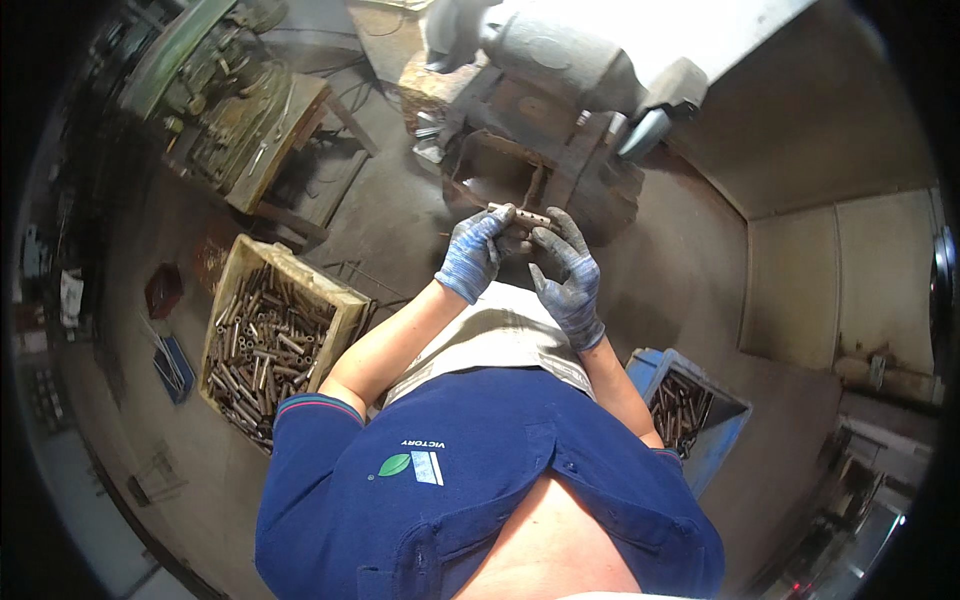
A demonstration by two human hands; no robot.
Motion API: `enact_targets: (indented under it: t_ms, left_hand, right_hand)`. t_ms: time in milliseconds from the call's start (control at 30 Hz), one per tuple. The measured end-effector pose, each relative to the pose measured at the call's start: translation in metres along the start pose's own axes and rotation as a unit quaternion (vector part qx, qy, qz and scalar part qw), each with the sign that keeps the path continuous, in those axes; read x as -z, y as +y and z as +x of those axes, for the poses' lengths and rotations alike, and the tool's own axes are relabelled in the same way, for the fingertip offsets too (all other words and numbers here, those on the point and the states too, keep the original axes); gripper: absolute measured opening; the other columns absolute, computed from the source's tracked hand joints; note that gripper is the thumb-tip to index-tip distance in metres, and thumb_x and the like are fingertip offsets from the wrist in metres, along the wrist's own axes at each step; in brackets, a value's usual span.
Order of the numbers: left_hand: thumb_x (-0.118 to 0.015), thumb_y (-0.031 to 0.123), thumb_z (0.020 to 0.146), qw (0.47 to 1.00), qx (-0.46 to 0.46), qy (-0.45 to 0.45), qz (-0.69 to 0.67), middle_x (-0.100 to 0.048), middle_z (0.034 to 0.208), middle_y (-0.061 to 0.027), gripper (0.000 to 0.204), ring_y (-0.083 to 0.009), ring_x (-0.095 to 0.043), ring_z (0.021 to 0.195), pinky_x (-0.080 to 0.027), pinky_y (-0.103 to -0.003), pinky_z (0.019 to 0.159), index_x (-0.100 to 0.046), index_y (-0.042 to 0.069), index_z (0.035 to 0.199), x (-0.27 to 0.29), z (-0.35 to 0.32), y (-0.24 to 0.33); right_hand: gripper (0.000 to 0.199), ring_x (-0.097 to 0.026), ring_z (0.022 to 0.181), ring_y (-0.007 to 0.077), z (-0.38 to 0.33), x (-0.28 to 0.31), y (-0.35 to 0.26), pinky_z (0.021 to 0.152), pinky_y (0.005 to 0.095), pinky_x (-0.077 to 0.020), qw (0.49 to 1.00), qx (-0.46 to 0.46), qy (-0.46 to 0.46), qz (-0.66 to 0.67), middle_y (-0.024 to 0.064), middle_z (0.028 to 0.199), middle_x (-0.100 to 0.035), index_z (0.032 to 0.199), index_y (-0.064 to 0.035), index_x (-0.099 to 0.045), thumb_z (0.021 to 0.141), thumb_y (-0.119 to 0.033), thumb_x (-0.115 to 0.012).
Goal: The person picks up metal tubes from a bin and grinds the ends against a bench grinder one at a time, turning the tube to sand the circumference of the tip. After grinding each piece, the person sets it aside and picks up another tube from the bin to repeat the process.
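Observation:
Between my gloved hands, in front of the machine, is a short metal tube (530, 217) with a row of small dark holes along its side. My left hand (474, 248), in a blue and grey work glove, pinches the tube's left end with the thumb on top. The fingers of my right hand (573, 285), gloved the same way, close around the right end. Its thumb is held lower, apart from the tube. Part of the tube is hidden under the fingers.
Ahead stands a grinder-like machine (565, 60) with a square opening below. A yellowish crate (345, 300) of metal tubes sits at my left, a blue bin (725, 440) of similar pieces at my right. Further left is a workbench (265, 180); metal panels (800, 280) stand at right.

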State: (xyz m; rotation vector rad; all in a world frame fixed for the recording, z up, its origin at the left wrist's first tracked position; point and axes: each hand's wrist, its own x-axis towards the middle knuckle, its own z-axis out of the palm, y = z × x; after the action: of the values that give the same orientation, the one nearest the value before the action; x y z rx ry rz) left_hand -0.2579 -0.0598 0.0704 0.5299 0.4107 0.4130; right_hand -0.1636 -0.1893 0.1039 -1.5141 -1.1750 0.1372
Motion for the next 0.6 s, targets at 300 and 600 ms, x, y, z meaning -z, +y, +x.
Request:
enact_targets:
  t_ms: [300, 600]
  left_hand:
    - [-0.058, 0.012, 0.088, 0.992, 0.01, -0.018, 0.122, -0.064, 0.089, -0.0114, 0.022, -0.0162, -0.064, 0.076, -0.055, -0.028, 0.068, -0.058, -0.005, 0.102, -0.024, 0.02, -0.014]
    - [-0.061, 0.003, 0.084, 0.934, -0.079, -0.077, 0.339, -0.065, 0.084, -0.0065, 0.016, -0.0088, -0.061, 0.075, -0.051, -0.022, 0.068, -0.061, -0.004, 0.099, -0.022, 0.077, -0.011]
  right_hand:
    - [0.017, -0.055, 0.104, 0.0198, -0.026, 0.044, 0.027, 0.09, 0.0272, -0.0422, 0.979, -0.11, 0.146, 0.093, 0.0132, 0.114, -0.056, 0.096, 0.0027, -0.066, 0.081, -0.003, -0.062]
    - [0.014, -0.058, 0.094, 0.0157, -0.002, 0.042, 0.046, 0.084, 0.0245, -0.045, 0.964, -0.153, 0.163, 0.145, 0.0107, 0.111, -0.056, 0.096, 0.0041, -0.065, 0.085, 0.001, -0.055]
